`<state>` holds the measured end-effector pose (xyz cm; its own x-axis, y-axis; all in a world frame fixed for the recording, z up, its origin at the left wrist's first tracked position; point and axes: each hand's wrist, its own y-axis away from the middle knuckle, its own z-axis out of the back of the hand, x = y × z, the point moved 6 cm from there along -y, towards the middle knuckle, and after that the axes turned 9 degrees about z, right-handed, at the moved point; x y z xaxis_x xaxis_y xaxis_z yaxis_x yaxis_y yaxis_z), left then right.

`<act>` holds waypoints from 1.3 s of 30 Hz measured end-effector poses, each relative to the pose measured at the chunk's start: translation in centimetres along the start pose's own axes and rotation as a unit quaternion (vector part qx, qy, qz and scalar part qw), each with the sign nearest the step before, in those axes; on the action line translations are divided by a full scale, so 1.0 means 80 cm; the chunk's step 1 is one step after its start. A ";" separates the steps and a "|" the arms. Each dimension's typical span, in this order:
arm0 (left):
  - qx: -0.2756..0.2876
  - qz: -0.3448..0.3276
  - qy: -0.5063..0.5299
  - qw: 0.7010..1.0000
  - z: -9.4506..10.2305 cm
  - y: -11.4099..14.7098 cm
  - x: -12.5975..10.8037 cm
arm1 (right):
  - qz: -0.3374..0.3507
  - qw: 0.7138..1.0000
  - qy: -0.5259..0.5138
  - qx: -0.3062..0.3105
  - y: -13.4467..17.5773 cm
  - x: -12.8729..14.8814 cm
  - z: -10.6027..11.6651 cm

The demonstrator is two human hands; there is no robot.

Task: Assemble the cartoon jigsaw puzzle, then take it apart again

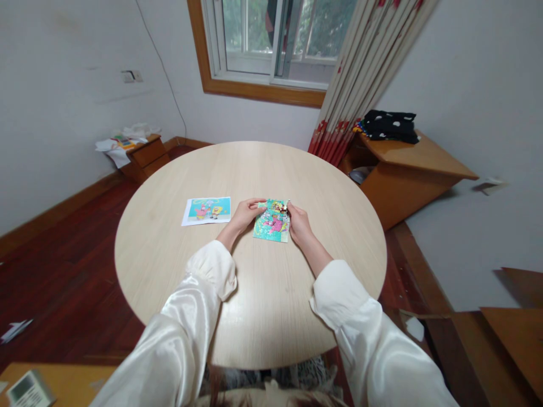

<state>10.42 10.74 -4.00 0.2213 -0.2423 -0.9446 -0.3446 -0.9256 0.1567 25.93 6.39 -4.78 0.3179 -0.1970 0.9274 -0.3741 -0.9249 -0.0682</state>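
A small jigsaw puzzle (271,226) with a turquoise, pink and yellow cartoon picture is between my hands, above the middle of the table. My left hand (246,212) pinches its upper left edge, thumb on the face. At the upper right edge, the fingers of my right hand (299,221) close on the puzzle. A dark patch shows near that right corner; I cannot tell whether it is a gap or print. To the left, apart from my hands, a printed cartoon picture sheet (207,211) lies flat on the table.
The round, pale wooden table (263,305) fills the middle. Beyond it are a window (275,45) and a long curtain (360,68). A tilted wooden cabinet (419,169) at right bears dark folded cloth (390,125). A low drawer unit (148,155) stands at back left.
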 end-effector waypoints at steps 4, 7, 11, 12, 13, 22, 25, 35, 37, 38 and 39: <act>0.001 0.005 0.001 1.000 0.000 0.000 0.000 | 0.011 1.000 -0.003 0.020 0.004 0.004 -0.005; 0.000 0.005 0.002 1.000 0.000 0.000 -0.001 | 0.016 1.000 -0.006 0.018 0.005 0.006 -0.004; 0.003 0.007 0.009 1.000 -0.002 0.000 0.000 | 0.008 1.000 -0.010 0.026 0.005 0.005 -0.005; 0.004 0.010 0.011 1.000 -0.003 0.001 0.000 | 0.005 1.000 -0.009 0.026 0.005 0.005 -0.004; 0.006 0.013 0.014 1.000 -0.004 0.001 0.001 | 0.002 1.000 -0.009 0.025 0.005 0.005 -0.004; 0.050 0.037 0.038 0.997 -0.014 0.009 0.000 | 0.004 0.999 -0.009 0.046 0.008 0.009 -0.010; 0.073 0.034 0.038 0.996 -0.017 0.011 0.000 | 0.001 0.998 -0.001 0.061 0.009 0.008 -0.012; 0.046 0.016 0.013 0.999 -0.013 0.006 0.001 | 0.007 0.998 0.036 0.055 0.006 0.004 -0.009; 0.039 0.020 0.011 0.999 -0.013 0.005 0.002 | 0.001 0.998 0.032 0.053 0.005 0.003 -0.008; 0.036 0.024 0.012 0.999 -0.012 0.004 0.002 | -0.002 0.998 0.029 0.054 0.005 0.002 -0.008; 0.032 0.029 0.014 0.999 -0.012 0.004 0.002 | -0.006 0.998 0.024 0.055 0.005 0.001 -0.008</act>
<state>11.25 10.11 -3.86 0.2251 -0.3045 -0.9255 -0.4146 -0.8896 0.1918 25.22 6.23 -4.50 0.2784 -0.1712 0.9451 -0.2720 -0.9577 -0.0934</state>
